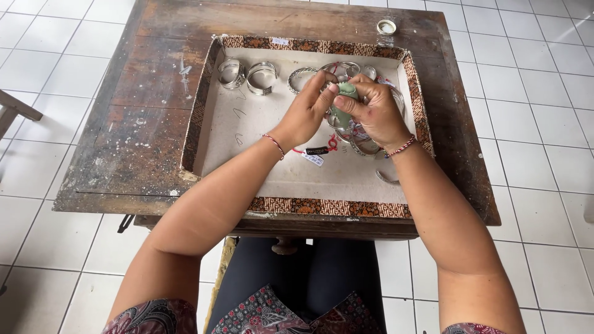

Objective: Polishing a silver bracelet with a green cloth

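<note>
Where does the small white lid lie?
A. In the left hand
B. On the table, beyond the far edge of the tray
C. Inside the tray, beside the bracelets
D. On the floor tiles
B: the lid rests on the bare wooden table, just past the tray, apart from both hands.

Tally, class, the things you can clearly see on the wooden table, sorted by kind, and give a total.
Patterned-rim tray: 1
Silver cuff bracelets lying apart, left of the hands: 3
Small white round lid: 1
Green cloth held in both hands: 1
Total: 6
More bracelets lie under the hands, too hidden to count.
</note>
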